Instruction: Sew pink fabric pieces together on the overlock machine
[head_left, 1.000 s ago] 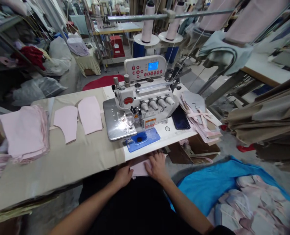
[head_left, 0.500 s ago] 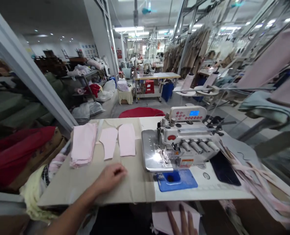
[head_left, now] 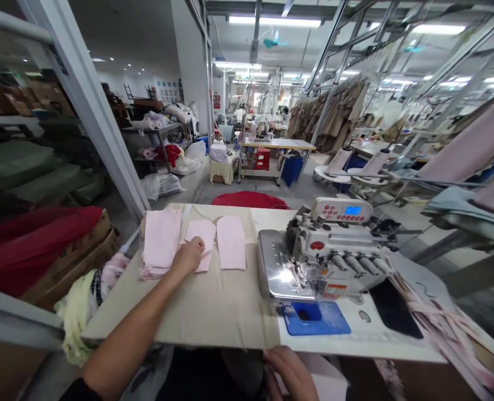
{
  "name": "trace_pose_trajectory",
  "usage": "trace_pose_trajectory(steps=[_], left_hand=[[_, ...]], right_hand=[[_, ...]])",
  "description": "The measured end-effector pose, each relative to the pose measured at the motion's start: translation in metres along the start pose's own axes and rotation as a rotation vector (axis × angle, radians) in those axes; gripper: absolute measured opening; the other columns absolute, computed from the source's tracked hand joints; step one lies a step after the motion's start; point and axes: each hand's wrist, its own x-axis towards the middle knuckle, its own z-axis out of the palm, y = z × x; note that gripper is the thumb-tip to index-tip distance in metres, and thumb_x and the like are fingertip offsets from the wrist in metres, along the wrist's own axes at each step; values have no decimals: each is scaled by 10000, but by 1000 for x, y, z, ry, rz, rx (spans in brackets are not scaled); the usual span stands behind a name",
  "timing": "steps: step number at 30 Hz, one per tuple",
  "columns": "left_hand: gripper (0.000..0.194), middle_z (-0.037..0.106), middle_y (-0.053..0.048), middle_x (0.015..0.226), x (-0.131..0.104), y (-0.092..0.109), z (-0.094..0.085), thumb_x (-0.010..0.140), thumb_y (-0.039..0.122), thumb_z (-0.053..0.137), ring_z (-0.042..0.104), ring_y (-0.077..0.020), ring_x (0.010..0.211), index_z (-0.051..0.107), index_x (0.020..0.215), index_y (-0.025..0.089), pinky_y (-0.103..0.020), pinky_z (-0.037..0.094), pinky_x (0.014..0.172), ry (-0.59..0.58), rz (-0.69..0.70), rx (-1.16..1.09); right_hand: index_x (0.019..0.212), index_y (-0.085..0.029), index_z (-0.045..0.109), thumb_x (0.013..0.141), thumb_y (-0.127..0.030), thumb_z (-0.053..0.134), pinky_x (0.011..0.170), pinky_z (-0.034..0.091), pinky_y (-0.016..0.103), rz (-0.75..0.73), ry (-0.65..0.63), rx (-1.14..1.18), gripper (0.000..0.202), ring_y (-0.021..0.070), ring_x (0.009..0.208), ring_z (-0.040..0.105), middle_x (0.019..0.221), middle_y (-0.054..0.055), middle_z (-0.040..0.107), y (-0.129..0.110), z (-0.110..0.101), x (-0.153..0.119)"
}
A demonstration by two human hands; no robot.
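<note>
My left hand (head_left: 190, 256) reaches over the table, its fingers pinched on the middle pink cut fabric piece (head_left: 202, 229), which shows a small crease beside the fingertips. Just right of it a second pink fabric piece (head_left: 230, 243) with a rounded top lies flat. To the left is a stack of folded pink fabric (head_left: 161, 236). My right hand (head_left: 290, 372) is below the table's front edge with bent, closed fingers; what they hold, if anything, is hidden. A pink fabric panel (head_left: 328, 379) lies beside and behind that hand.
An overlock sewing machine (head_left: 341, 245) with a metal plate (head_left: 272, 262) occupies the table's right half. In front of it is a blue plate (head_left: 334, 326). A dark pad (head_left: 395, 306) and pink strips (head_left: 447, 328) lie farther right. A grey post (head_left: 92, 106) rises at left.
My left hand has moved forward from the bare table onto the middle pink piece. My right hand has gone from spread on the pink panel to bent fingers. The view has shifted left.
</note>
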Motion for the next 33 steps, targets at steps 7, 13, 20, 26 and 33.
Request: trace_pose_trajectory(steps=[7, 13, 20, 26, 33], left_hand=[[236, 736, -69, 937, -100, 29, -34, 779, 353, 793, 677, -175, 837, 758, 950, 194, -252, 512, 760, -579, 730, -575], [243, 760, -40, 977, -110, -19, -63, 883, 261, 649, 700, -185, 896, 699, 1116, 214, -313, 547, 858, 293, 327, -322], [348, 763, -6, 1046, -150, -94, -12, 826, 91, 541, 689, -194, 1020, 739, 1048, 272, -335, 547, 938, 374, 401, 59], [336, 742, -4, 949, -180, -110, 4, 808, 50, 492, 680, -191, 943, 713, 949, 259, -330, 528, 872, 228, 325, 69], [235, 671, -86, 1053, -106, -25, 28, 932, 370, 569, 608, -244, 1010, 651, 1073, 201, -388, 477, 917, 135, 148, 92]], right_hand=[[1259, -176, 612, 782, -191, 696, 1007, 514, 466, 118, -155, 49, 484, 336, 1249, 560, 1327, 169, 599, -39, 38, 87], [900, -191, 657, 775, -31, 579, 837, 489, 325, 154, -250, 107, 218, 207, 896, 604, 911, 55, 664, -20, 45, 181], [857, -206, 643, 852, -47, 578, 807, 414, 346, 13, -260, -65, 172, 225, 886, 522, 883, 56, 623, -8, 56, 150], [913, -205, 641, 950, -173, 564, 822, 389, 389, -49, -381, -3, 91, 226, 896, 498, 907, 58, 616, -22, 41, 103], [988, -199, 660, 962, -262, 574, 839, 408, 406, -13, -359, 82, 110, 237, 922, 496, 935, 75, 613, -13, 22, 110]])
